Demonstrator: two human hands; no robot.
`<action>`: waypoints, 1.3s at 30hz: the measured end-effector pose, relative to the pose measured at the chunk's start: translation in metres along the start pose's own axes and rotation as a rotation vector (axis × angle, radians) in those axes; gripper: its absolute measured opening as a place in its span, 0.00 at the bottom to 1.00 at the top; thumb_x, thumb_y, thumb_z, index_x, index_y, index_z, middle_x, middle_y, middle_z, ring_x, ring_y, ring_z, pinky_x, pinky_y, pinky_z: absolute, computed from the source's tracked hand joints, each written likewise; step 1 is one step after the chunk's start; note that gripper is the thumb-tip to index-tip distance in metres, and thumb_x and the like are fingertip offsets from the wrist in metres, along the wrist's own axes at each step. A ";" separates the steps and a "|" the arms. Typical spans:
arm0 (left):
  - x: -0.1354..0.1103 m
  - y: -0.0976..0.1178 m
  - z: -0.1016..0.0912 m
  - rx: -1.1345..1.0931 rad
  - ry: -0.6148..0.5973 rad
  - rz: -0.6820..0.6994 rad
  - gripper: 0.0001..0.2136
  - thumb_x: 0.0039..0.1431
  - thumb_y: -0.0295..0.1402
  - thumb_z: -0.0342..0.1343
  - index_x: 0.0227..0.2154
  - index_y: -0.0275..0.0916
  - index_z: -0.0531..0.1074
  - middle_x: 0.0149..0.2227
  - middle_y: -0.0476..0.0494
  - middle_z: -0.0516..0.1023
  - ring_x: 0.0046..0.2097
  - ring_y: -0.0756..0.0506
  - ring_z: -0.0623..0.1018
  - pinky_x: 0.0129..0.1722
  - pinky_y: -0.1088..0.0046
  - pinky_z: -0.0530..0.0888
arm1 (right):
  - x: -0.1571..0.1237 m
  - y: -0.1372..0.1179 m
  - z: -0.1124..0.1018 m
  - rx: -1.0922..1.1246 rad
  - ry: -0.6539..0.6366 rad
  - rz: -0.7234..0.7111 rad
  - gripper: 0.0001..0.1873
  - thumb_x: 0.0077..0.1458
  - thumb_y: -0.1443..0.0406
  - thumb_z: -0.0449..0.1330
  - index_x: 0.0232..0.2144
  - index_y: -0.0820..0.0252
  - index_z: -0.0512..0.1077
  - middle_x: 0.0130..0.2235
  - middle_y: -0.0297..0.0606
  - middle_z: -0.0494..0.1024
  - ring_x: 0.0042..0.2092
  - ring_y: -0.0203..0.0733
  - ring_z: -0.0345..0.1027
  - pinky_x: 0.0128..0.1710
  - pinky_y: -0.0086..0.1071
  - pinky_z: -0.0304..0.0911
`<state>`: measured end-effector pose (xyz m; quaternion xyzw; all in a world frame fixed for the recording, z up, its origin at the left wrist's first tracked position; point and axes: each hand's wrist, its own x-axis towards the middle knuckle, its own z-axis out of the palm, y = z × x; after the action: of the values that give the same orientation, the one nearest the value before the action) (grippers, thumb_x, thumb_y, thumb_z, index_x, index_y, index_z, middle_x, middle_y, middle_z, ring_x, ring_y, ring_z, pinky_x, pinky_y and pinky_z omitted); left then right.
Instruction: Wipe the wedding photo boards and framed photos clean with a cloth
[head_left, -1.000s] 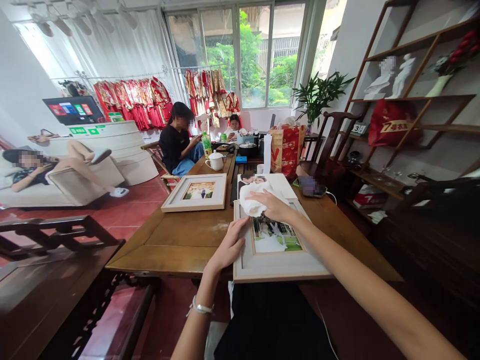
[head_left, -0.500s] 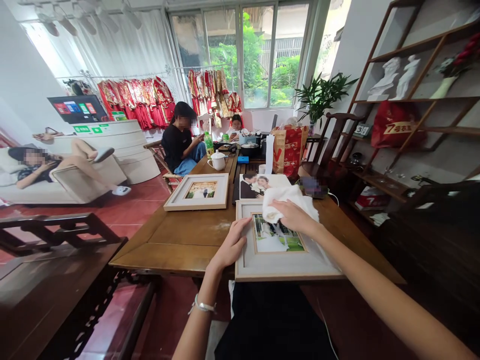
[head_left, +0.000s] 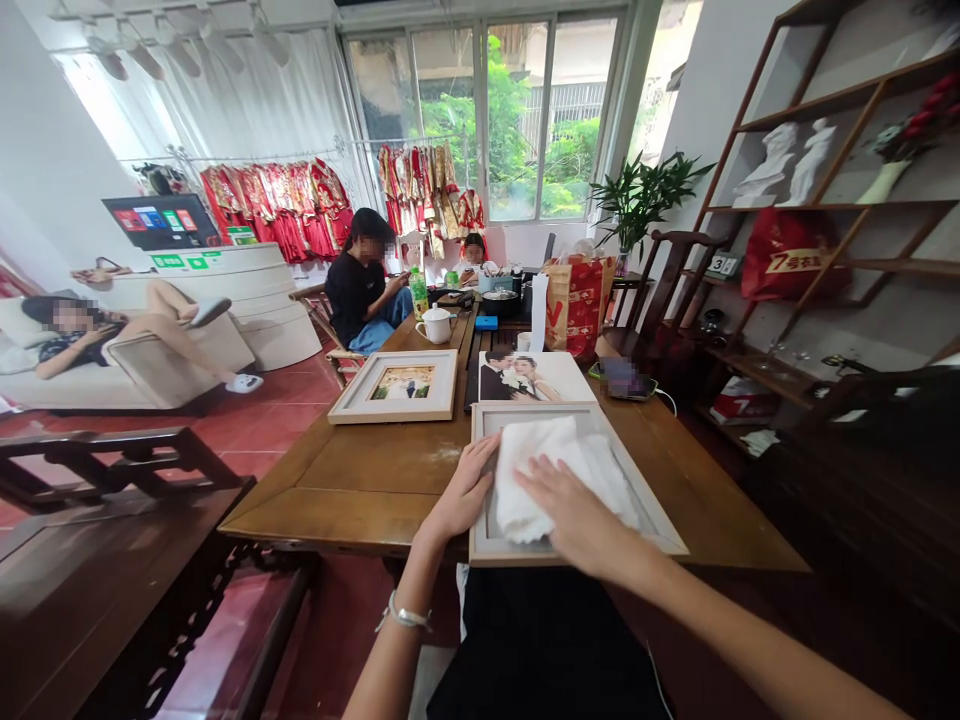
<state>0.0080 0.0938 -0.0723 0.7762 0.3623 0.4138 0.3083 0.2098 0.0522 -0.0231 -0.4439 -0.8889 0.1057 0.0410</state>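
Note:
A light wooden picture frame (head_left: 585, 408) lies on the near edge of the table, with the photo inside covered by a white cloth (head_left: 540, 450). My left hand (head_left: 466, 487) holds the frame's left side, fingers along the edge. Flat on the cloth is my right hand (head_left: 577, 510), fingers stretched out and pressing it against the frame's face. Just beyond lies an unframed couple's portrait (head_left: 555, 380). To the left is a second framed photo (head_left: 394, 385).
On the wooden table (head_left: 360, 480) stand a white lidded cup (head_left: 435, 325), a green bottle (head_left: 418, 290) and a paper bag (head_left: 577, 305). A phone (head_left: 626, 380) with a cable lies at right. One person (head_left: 367, 280) sits beyond; another lies on the sofa (head_left: 172, 370).
My right hand has swept the cloth from the frame's far right part toward me and left, spreading it over the photo. My left hand stays at the frame's left side.

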 end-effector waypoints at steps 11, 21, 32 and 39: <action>0.000 -0.003 -0.001 0.006 -0.019 0.003 0.27 0.56 0.21 0.42 0.58 0.45 0.58 0.62 0.46 0.57 0.63 0.44 0.53 0.64 0.56 0.48 | -0.086 -0.002 -0.021 -0.030 -0.125 0.070 0.48 0.31 0.79 0.48 0.59 0.55 0.59 0.63 0.39 0.54 0.64 0.48 0.41 0.62 0.48 0.44; 0.002 0.008 -0.003 0.039 -0.046 -0.013 0.22 0.55 0.20 0.42 0.52 0.41 0.65 0.61 0.43 0.60 0.63 0.44 0.54 0.63 0.56 0.50 | -0.026 0.110 -0.028 -0.150 0.096 0.138 0.43 0.37 0.78 0.48 0.60 0.55 0.57 0.63 0.40 0.54 0.64 0.48 0.40 0.61 0.50 0.44; 0.002 0.008 -0.003 0.049 -0.036 -0.016 0.20 0.58 0.22 0.42 0.51 0.42 0.66 0.60 0.43 0.62 0.62 0.43 0.56 0.63 0.55 0.50 | -0.018 0.081 -0.016 -0.137 0.076 0.005 0.47 0.34 0.78 0.49 0.60 0.51 0.56 0.64 0.37 0.52 0.65 0.51 0.35 0.61 0.55 0.33; 0.003 0.008 -0.003 0.059 -0.046 -0.013 0.20 0.57 0.21 0.42 0.50 0.42 0.67 0.59 0.43 0.62 0.62 0.43 0.56 0.63 0.54 0.50 | -0.077 0.047 -0.019 -0.042 -0.011 -0.021 0.52 0.31 0.79 0.46 0.61 0.45 0.51 0.64 0.29 0.51 0.65 0.42 0.34 0.62 0.50 0.37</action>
<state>0.0095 0.0924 -0.0634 0.7919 0.3720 0.3832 0.2962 0.2958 0.0214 -0.0136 -0.4347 -0.8957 0.0892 0.0278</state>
